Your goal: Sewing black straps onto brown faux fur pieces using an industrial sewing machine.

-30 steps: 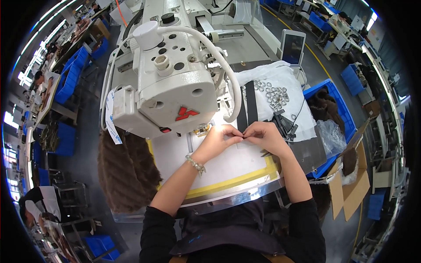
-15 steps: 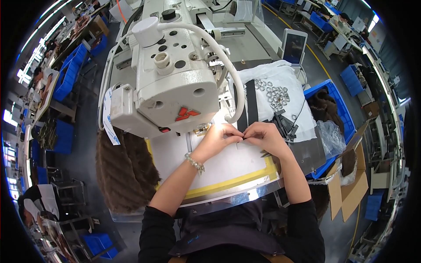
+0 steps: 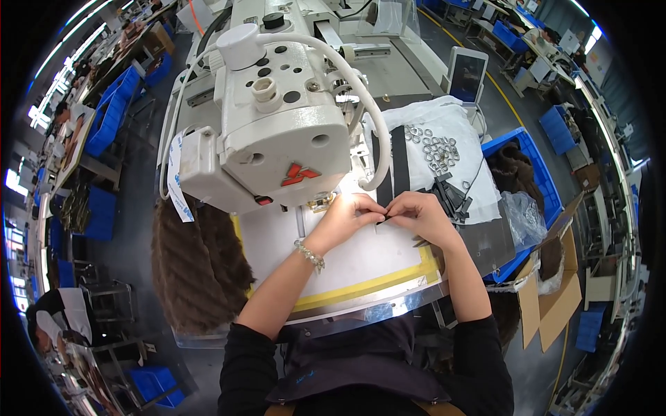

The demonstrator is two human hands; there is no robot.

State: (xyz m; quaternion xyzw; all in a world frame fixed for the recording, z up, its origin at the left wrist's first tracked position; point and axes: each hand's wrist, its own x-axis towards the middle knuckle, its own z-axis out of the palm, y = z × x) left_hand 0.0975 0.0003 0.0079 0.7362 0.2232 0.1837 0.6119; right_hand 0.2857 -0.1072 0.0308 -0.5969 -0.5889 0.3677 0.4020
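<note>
My left hand [image 3: 349, 220] and my right hand [image 3: 419, 213] meet fingertip to fingertip over the white sewing plate [image 3: 347, 267]. Both are closed in a pinch on a small black strap piece [image 3: 381, 221], of which only a dark end shows; the fingers cover the rest. Just beyond my fingers lie long black strips [image 3: 400, 163]. The white sewing machine head [image 3: 277, 139] stands to the left, its lit needle area close by my left hand. Past my right hand, short black strap pieces [image 3: 451, 197] and several metal rings [image 3: 440, 150] rest on a white cloth [image 3: 479, 182].
Brown fur fabric [image 3: 198, 270] drapes left of the plate. Scissors [image 3: 420, 242] partly show under my right wrist. To the right stand a blue bin [image 3: 551, 184] with brown fur and an open cardboard box [image 3: 560, 305]. A small screen [image 3: 466, 75] stands at the back.
A dark end of the strap piece now shows below my fingertips. Both hands stay nearly in place. The machine head appears shifted slightly right and down.
</note>
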